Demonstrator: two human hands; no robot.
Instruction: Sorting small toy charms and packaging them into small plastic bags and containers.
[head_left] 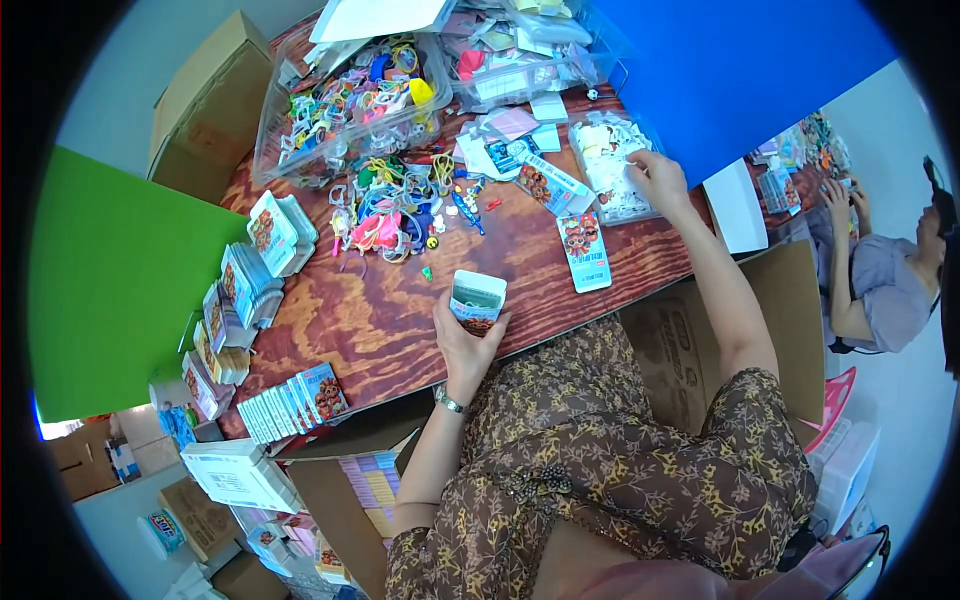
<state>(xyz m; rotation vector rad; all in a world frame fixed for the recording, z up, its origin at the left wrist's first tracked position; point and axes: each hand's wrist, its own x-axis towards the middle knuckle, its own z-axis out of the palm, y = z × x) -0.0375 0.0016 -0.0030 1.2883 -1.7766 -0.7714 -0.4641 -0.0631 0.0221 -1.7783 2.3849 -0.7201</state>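
Left hand point(464, 343) gripping open rectangular carton point(477, 299), right hand point(660, 183) over plastic tub point(632, 217), grip unclear

A small white-and-blue printed cardboard box point(478, 298) is being held up, its mouth gaping open at the top. A clear rectangular plastic tray point(634, 217) is resting farther off to the right, holding many small white pieces point(606, 150).

Across the red-brown wood-grained table point(340, 312), the person's left hand point(464, 345) grips an upright, open-topped white-and-blue cardboard box point(478, 296). The right hand point(660, 182) is at a clear plastic tray point(634, 219) of small white pieces point(606, 160). Multicoloured plastic trinkets point(385, 228) lie heaped beyond the box, near a bin point(290, 160) brimming with more.
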